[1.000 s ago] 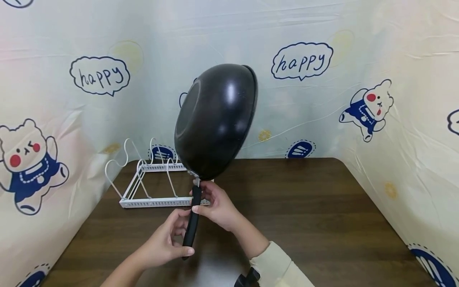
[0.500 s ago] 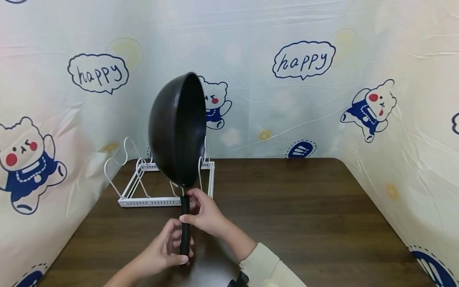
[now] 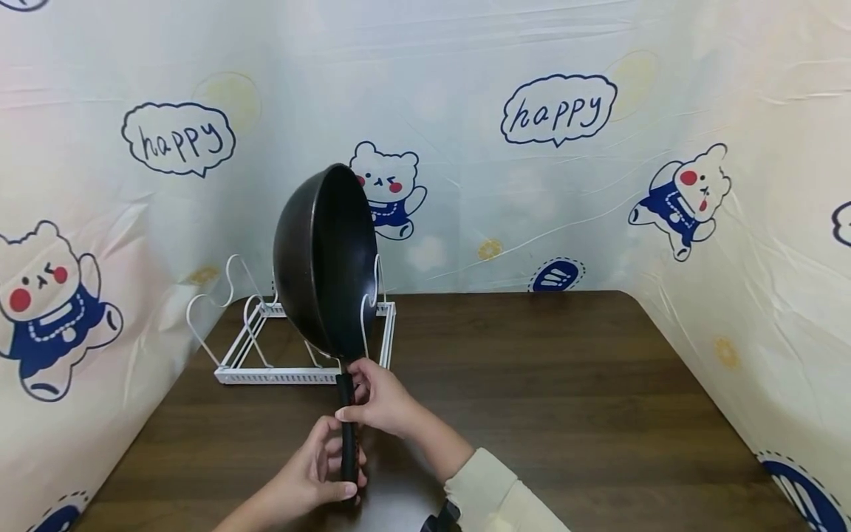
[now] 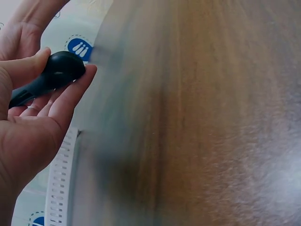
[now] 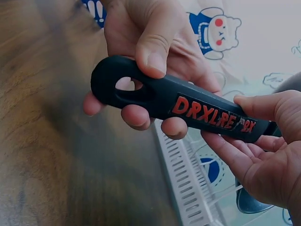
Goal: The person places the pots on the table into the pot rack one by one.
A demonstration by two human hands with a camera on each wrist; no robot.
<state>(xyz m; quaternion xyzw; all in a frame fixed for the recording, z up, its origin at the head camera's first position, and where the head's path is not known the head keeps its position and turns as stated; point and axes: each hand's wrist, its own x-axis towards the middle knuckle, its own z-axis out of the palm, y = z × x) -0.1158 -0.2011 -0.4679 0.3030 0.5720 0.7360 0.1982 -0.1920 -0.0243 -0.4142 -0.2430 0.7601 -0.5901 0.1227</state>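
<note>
A deep black wok [image 3: 292, 258] stands on edge over the right part of a white dish rack [image 3: 279, 376], its hollow side facing right. One wire divider [image 3: 364, 325] passes in front of the wok's lower right side; whether they touch I cannot tell. My left hand [image 3: 315, 469] holds the far end of the black handle [image 3: 348, 443], thumb on one side and fingers on the other. Closer to the bowl, my right hand [image 3: 382, 399] pinches the same handle. Red lettering [image 5: 211, 115] runs along the handle in the right wrist view.
The rack rests at the back left of a dark wooden table [image 3: 532, 399], with more curved wire dividers [image 3: 199, 325] at its left. A patterned cloth [image 3: 465, 96] hangs behind and along both sides of the table.
The wok has moved left and down over the rack. It has turned from showing its underside to showing its hollow. Both hands have moved along with the handle, still holding it.
</note>
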